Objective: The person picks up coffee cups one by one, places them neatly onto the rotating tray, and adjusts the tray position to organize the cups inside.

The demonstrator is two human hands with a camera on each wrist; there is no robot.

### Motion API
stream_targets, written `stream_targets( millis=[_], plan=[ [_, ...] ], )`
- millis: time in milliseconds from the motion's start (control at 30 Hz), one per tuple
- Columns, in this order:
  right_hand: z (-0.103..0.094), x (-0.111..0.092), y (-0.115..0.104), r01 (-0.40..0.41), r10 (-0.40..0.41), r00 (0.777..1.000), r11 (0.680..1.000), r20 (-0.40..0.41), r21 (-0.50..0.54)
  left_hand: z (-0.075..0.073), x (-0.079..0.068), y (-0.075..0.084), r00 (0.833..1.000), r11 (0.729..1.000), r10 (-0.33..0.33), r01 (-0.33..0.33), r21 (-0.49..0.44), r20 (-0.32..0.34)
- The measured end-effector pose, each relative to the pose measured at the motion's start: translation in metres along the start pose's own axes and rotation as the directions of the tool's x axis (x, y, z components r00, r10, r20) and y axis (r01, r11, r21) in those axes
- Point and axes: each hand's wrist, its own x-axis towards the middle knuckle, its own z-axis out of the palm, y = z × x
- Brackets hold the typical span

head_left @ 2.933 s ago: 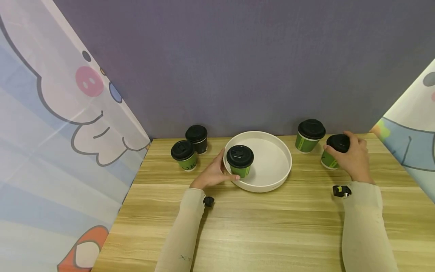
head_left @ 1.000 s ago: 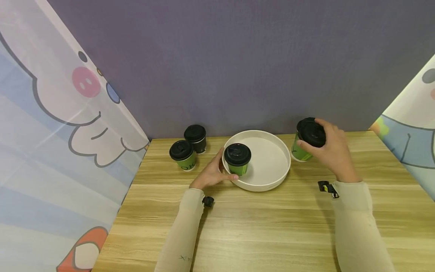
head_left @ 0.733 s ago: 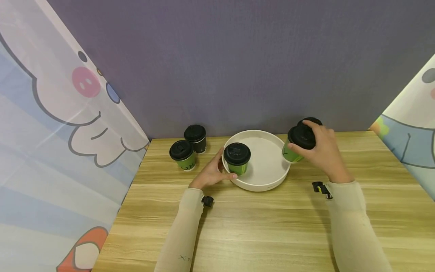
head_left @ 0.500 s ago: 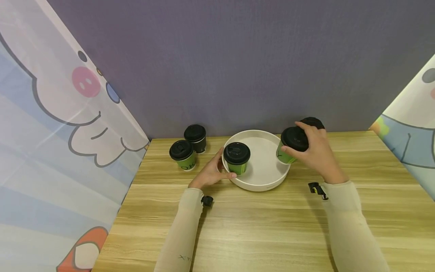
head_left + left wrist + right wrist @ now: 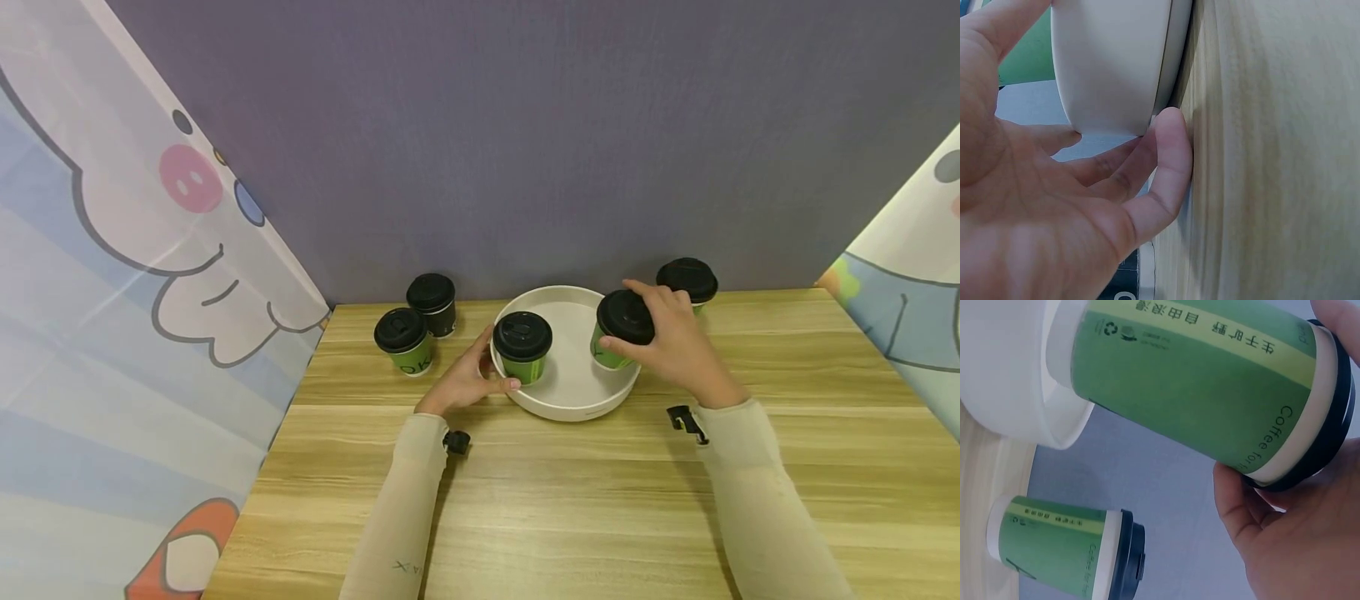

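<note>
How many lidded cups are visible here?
5: green cup and black cup, left of the white tray; third cup inside it; fourth cup held by the right hand; fifth cup partly hidden behind that hand.

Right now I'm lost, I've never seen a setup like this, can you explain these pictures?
No machine here, just a person's bare left hand and right hand. One picture looks down from the head; the others come from each wrist. On the wooden table sits a white tray with one green cup in it. Left of the tray are another green cup and a black cup; right, a third green cup. The left holds the tray's edge, the right a fourth green cup near its top, over the tray.
</note>
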Motion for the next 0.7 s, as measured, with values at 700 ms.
stream_targets(
  millis=[700],
  plan=[
    [0.024,0.000,-0.013,0.137,-0.136,0.987,0.990,0.092,-0.013,-0.003,0.000,-0.003,1.000,0.995,0.016,-0.014,-0.103,0.019]
  ],
)
